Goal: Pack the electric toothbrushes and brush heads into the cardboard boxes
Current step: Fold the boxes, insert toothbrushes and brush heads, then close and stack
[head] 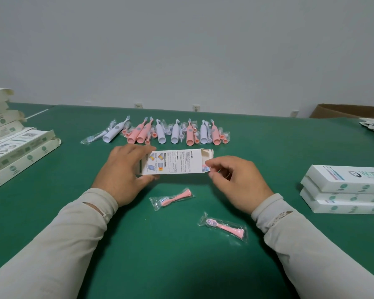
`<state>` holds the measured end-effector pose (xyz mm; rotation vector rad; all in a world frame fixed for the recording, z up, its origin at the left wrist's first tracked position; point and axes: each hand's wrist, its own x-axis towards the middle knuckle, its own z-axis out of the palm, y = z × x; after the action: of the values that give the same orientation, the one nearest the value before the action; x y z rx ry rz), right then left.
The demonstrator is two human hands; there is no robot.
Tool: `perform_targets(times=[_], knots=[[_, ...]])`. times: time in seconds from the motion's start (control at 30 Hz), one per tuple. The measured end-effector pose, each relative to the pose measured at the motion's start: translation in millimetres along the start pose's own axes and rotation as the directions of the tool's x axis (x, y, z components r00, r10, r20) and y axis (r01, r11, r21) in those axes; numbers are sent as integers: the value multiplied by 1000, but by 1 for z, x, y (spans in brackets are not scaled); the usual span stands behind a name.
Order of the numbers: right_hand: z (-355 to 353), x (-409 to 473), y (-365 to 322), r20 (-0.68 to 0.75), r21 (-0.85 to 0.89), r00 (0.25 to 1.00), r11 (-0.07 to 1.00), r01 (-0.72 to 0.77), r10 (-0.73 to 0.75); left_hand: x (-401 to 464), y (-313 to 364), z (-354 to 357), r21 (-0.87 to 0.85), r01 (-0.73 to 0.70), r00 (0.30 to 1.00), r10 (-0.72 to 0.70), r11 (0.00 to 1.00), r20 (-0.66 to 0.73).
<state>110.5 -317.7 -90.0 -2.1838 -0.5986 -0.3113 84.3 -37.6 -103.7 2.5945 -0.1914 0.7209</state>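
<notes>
Green counter (181,266), felt-like, probably grippy enough that light things stay put.

Stack of closed white boxes (343,190) at the right edge; flat, unfilled cartons (15,156) piled at the left. Thin card, so light and stiff along the creases but quick to dent under a squeeze. Best held by the long edges.

The box being packed (177,161) lies on its side at mid-counter, printed panel up, right end open with the flap standing. The left hand (125,171) grips its left end, thumb underneath at the near edge, fingers curled over the far edge. A side hold like this keeps the mouth square.

Row of toothbrushes (160,132), pink and pale lilac, lies beyond the box along the far side. Smooth plastic bodies, rigid, likely the heaviest item here though still light; slippery, so take them round the thick handle.

The right hand (235,180) pinches something at the box's open end; a bit of pink with bristles shows at the fingertips, seemingly a brush head going in, though it is mostly hidden.

Two bagged pink brush heads wait nearer the person: one (173,198) just below the box, the other (225,227) toward the right sleeve. Feather-light, crinkly slick film; pinch the hard stem through the bag, not the loose wrap.
</notes>
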Motion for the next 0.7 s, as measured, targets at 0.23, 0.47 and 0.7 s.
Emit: perform_targets(times=[0.23,0.47,0.7], knots=[[-4,0,-4,-29,-40,999,999,31,-32,1,2,0,0,-49,999,49,999,-1],[-3,-3,-11,-3,50,999,998,35,-35,1,-2,1,-57,-72,997,72,996,7],[-5,-4,-18,-169,39,977,989,140,-131,3,1,1,-81,-123,992,120,989,-39]])
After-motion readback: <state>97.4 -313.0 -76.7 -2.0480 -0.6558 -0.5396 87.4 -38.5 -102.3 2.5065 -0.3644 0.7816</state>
